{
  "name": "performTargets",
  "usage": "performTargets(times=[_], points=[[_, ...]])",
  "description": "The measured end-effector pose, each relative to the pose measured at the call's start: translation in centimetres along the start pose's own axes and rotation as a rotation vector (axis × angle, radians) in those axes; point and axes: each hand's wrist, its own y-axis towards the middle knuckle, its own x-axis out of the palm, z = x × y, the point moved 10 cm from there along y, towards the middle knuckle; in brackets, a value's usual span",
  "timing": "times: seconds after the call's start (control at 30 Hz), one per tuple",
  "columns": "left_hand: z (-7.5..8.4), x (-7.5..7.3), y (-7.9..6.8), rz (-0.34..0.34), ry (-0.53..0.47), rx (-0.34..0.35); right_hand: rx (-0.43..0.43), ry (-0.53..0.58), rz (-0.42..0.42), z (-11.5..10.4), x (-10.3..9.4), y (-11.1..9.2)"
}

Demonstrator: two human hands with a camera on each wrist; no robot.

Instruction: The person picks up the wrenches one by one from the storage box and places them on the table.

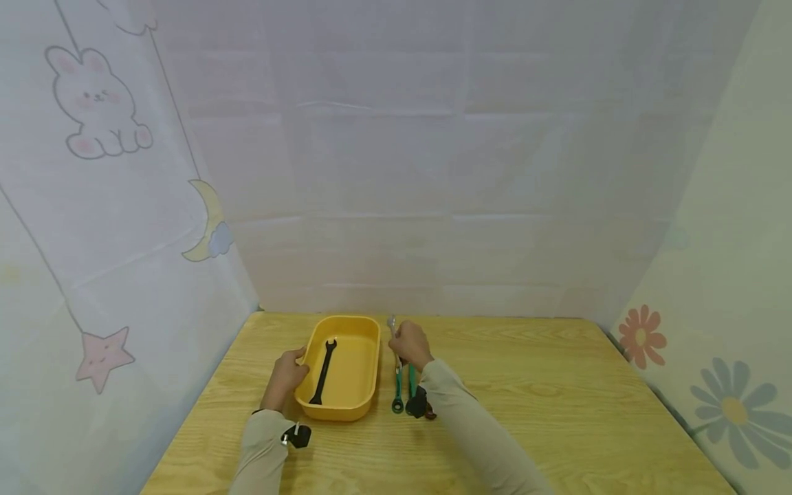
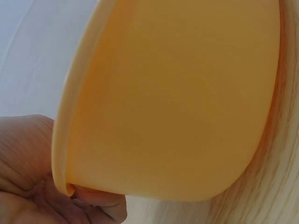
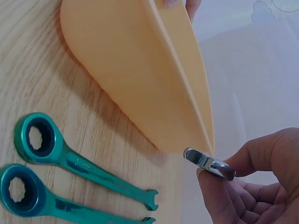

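Observation:
A yellow plastic tub (image 1: 349,412) stands on the table, and a black open-ended wrench (image 1: 324,371) lies in it along the left side. My left hand (image 1: 288,375) grips the tub's left rim, thumb over the edge and fingers below it, as the left wrist view also shows. Just right of the tub, my right hand (image 1: 411,342) pinches a silver wrench (image 3: 210,164) between thumb and forefinger, raised off the table. Two green ratchet wrenches (image 3: 88,170) (image 3: 74,207) lie side by side beneath that hand, partly hidden by it in the head view.
A small reddish-brown item (image 1: 430,414) shows beside the right wrist camera, mostly hidden. The wooden table (image 1: 532,385) extends right to a flower-printed curtain (image 1: 736,275). A pale sheet (image 1: 421,172) hangs behind its back edge, and a printed curtain (image 1: 142,206) hangs at the left.

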Motion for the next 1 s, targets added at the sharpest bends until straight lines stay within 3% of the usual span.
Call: performTargets(times=[0.13, 0.5, 0.77, 1.0], points=[[0.0, -0.1, 0.0, 0.006, 0.005, 0.007, -0.011, 0.009, 0.017, 0.6, -0.5, -0.2], [0.0, 0.0, 0.1, 0.012, 0.008, 0.011, 0.071, -0.002, 0.036, 3.2, -1.5, -0.3], [0.7, -0.3, -0.1, 0.032, 0.050, 0.039, 0.037, -0.009, 0.046, 3.1, -2.3, -1.1], [0.6, -0.2, -0.1, 0.022, 0.047, 0.013, 0.077, 0.006, 0.047, 4.0, -2.8, -1.7]])
